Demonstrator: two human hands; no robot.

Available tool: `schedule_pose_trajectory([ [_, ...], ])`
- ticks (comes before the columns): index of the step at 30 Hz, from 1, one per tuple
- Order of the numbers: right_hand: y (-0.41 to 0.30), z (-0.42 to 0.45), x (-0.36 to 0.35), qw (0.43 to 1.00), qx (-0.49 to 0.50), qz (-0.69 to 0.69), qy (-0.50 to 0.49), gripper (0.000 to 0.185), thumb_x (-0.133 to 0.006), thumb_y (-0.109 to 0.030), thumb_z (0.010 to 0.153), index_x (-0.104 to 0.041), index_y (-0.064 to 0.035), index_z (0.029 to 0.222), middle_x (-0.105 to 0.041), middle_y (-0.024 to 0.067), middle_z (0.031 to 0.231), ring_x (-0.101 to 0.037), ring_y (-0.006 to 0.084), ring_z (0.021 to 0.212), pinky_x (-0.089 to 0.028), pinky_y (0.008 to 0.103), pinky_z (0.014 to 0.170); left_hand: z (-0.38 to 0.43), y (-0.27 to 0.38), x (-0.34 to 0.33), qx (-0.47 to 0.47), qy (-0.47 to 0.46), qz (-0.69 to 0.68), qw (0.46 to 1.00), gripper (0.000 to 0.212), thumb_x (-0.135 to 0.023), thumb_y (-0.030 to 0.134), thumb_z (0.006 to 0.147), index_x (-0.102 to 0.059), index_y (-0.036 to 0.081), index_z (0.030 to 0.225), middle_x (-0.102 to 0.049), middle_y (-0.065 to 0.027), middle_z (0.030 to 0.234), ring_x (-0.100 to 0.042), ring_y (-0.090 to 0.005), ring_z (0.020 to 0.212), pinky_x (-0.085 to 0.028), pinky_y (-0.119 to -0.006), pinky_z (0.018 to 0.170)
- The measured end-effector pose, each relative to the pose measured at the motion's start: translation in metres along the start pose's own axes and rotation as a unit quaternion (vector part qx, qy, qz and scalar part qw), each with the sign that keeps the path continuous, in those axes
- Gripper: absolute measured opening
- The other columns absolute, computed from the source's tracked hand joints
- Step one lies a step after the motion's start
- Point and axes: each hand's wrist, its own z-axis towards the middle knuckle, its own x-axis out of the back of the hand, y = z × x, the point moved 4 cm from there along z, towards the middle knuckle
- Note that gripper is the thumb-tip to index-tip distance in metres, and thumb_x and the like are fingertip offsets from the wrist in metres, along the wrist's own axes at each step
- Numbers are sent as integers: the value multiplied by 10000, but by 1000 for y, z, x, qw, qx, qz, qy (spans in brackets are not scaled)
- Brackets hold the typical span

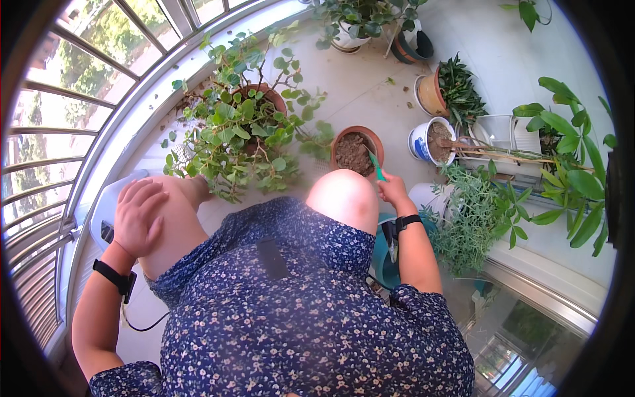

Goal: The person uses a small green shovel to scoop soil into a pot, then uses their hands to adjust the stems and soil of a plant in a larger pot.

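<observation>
My right hand [393, 189] grips the green handle of a small garden tool [378, 167]. Its working end goes into the brown soil [353, 153] of a terracotta-coloured pot [378, 140], so the tool's head is hidden. The soil looks lumpy, with no plant standing in it. My left hand [141, 216] lies on my left thigh near the knee and holds nothing. Ahead of it, a leafy branching plant [238, 119] spreads from a reddish-brown pot [270, 97]; some of its leaves reach towards the soil pot's left rim.
A blue-and-white pot [420, 141], a tan pot [429, 95] and a trailing green plant [469, 223] line the right side. Beside my right forearm stands a teal bucket [384, 258]. Window bars [64, 131] curve along the left; another potted plant [354, 20] is at the far end.
</observation>
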Motion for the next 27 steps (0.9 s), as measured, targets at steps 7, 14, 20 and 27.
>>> schedule_pose_trajectory([
  [7, -20, 30, 4, 995, 28, -92, 27, 481, -569, -59, 812, -546, -74, 1292, -598, 107, 623, -548, 168, 453, -446, 331, 451, 2, 0, 2, -2, -11, -1, 1000, 410, -543, 261, 710, -626, 59, 1056, -577, -161, 1181, -484, -368, 1177, -293, -517, 1062],
  [14, -69, 88, 7, 936, 23, -338, -93, 139, -576, -1, 754, -663, 7, 863, -592, 97, 630, -557, 169, 499, -444, 332, 448, 0, 4, 6, 6, -33, 9, 999, 427, -531, 273, 718, -632, 51, 1068, -578, -170, 1179, -486, -375, 1171, -287, -523, 1064],
  [20, -112, 80, 23, 964, -132, -216, -85, 86, -589, 23, 746, -604, 15, 831, -566, 68, 684, -524, 137, 532, -413, 295, 430, -2, 3, 10, 10, -34, 13, 999, 437, -510, 302, 740, -635, 49, 1073, -580, -176, 1182, -490, -380, 1170, -279, -529, 1066],
  [27, -65, 83, 25, 982, -92, -152, -66, 131, -636, -50, 787, -618, -10, 910, -546, 71, 614, -511, 159, 491, -394, 346, 447, -9, 0, 12, 20, -49, 28, 998, 462, -465, 328, 767, -628, 35, 1084, -565, -196, 1202, -471, -396, 1198, -269, -522, 1077],
])
